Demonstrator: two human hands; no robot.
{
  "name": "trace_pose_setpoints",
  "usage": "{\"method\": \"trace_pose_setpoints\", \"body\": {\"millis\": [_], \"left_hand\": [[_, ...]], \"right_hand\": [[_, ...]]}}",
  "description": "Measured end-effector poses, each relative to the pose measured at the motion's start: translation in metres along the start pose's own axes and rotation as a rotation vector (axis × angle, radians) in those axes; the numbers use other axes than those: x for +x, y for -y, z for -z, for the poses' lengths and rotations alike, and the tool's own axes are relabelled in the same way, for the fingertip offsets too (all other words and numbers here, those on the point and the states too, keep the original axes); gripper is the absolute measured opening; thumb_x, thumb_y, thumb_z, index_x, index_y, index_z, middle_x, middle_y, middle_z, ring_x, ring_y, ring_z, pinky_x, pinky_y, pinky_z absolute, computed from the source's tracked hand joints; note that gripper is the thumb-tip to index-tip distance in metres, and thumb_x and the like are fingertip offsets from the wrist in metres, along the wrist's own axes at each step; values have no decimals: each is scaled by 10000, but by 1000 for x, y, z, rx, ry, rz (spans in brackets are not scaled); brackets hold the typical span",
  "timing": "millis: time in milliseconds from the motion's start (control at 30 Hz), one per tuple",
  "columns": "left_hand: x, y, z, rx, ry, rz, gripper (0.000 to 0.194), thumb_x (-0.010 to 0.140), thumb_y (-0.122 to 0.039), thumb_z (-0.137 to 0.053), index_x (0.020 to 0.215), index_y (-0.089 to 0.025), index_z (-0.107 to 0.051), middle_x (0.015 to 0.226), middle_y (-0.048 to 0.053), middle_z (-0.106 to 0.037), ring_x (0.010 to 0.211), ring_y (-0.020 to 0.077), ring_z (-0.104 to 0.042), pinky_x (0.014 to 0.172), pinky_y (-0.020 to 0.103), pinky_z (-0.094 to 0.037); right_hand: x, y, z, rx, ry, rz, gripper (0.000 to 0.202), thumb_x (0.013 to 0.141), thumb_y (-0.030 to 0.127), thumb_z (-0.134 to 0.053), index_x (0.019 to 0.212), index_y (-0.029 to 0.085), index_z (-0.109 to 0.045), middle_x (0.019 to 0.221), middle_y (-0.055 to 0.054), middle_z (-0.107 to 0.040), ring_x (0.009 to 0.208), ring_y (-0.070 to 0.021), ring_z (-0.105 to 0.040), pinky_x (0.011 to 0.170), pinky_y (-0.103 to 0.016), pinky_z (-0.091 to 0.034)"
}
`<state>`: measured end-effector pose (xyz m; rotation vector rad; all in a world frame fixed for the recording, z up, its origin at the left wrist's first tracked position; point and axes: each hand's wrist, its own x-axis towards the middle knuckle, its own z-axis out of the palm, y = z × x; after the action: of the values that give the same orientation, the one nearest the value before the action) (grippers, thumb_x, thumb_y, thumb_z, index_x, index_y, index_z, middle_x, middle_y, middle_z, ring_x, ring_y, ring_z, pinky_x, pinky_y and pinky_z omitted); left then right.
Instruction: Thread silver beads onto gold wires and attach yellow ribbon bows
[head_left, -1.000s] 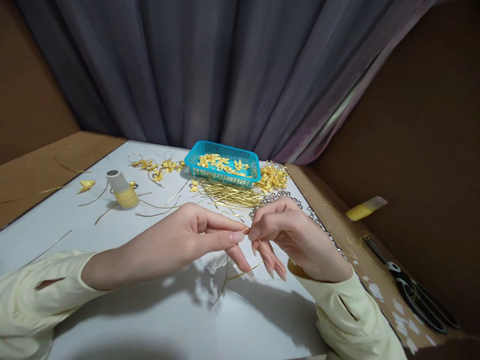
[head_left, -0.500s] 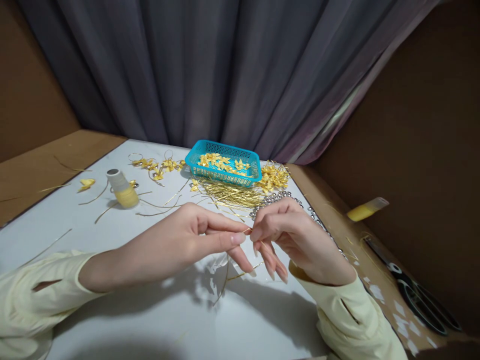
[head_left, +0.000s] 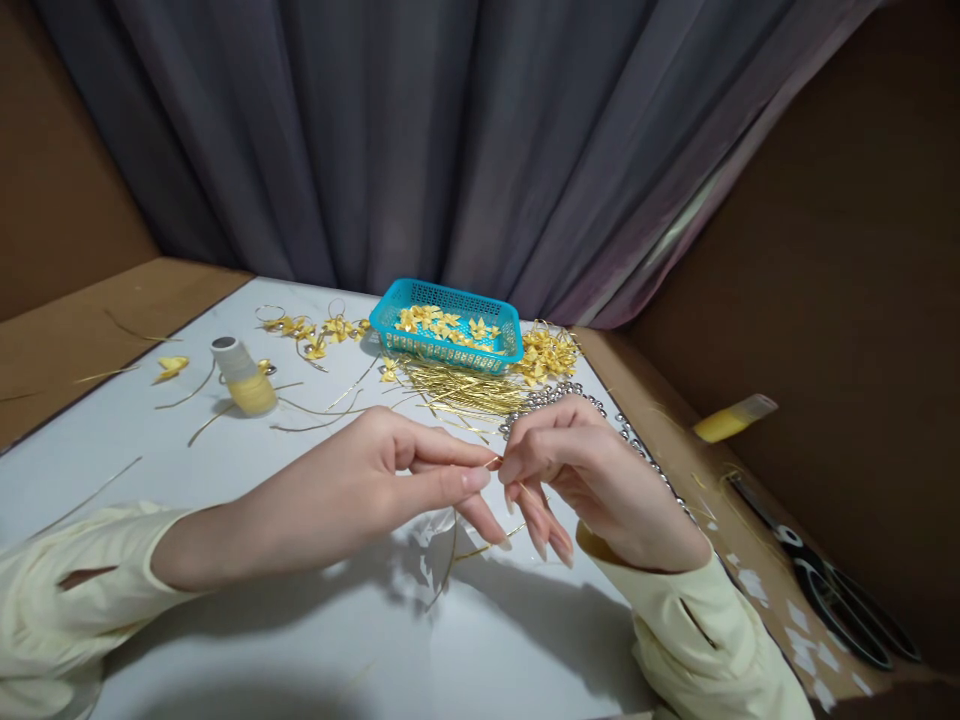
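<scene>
Left hand point(head_left: 375, 485) and right hand point(head_left: 592, 475) fingertips meet, pinching gold wire point(head_left: 493, 462); looped flowers point(head_left: 339, 330) look done; basket flowers point(head_left: 427, 318), wire bundle point(head_left: 461, 390) seem left.

No legible text, label, brand, number or sign anywhere in view.
</scene>
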<state>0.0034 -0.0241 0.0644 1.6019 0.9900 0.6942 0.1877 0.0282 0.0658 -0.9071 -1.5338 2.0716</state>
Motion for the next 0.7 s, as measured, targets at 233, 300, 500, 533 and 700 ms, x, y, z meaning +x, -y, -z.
{"method": "trace_pose_setpoints", "body": {"millis": [233, 300, 500, 533, 700], "left_hand": [[0, -1, 2, -23, 8, 14, 286, 927, -269, -491, 810, -242, -750, 938, -77, -736, 926, 135, -659, 874, 202, -445], [0, -1, 2, -27, 2, 8, 287, 928, -259, -488, 814, -239, -751, 951, -75, -734, 927, 129, -659, 864, 190, -446], [0, -4, 0, -23, -3, 7, 290, 921, -221, -490, 808, -225, -756, 948, -67, -736, 907, 117, -662, 832, 165, -445], [0, -5, 0, -19, -9, 10, 290, 920, -216, -490, 809, -224, -757, 938, -66, -737, 904, 116, -660, 829, 162, -442], [1, -8, -1, 19, -42, 11, 293, 901, -162, -499, 788, -228, -761, 868, -75, -739, 850, 99, -649, 785, 143, -431]], "right_hand": [[1, 0, -1, -1, -7, 5, 183, 613, 89, -514, 483, 96, -643, 374, -53, -603, 244, -97, -496, 287, -141, -381], [2, 0, -1, -5, -15, 6, 186, 619, 91, -514, 483, 98, -641, 374, -51, -603, 243, -97, -493, 289, -144, -380], [2, 0, -1, -22, -37, 10, 185, 616, 98, -509, 481, 102, -636, 368, -49, -599, 245, -106, -497, 284, -153, -369], [2, 0, -1, -24, -39, 10, 186, 617, 100, -509, 480, 102, -635, 370, -48, -601, 245, -104, -495, 285, -153, -368], [3, 1, -3, -43, -50, 21, 189, 622, 104, -506, 482, 102, -632, 372, -44, -602, 247, -97, -491, 288, -147, -371]]}}
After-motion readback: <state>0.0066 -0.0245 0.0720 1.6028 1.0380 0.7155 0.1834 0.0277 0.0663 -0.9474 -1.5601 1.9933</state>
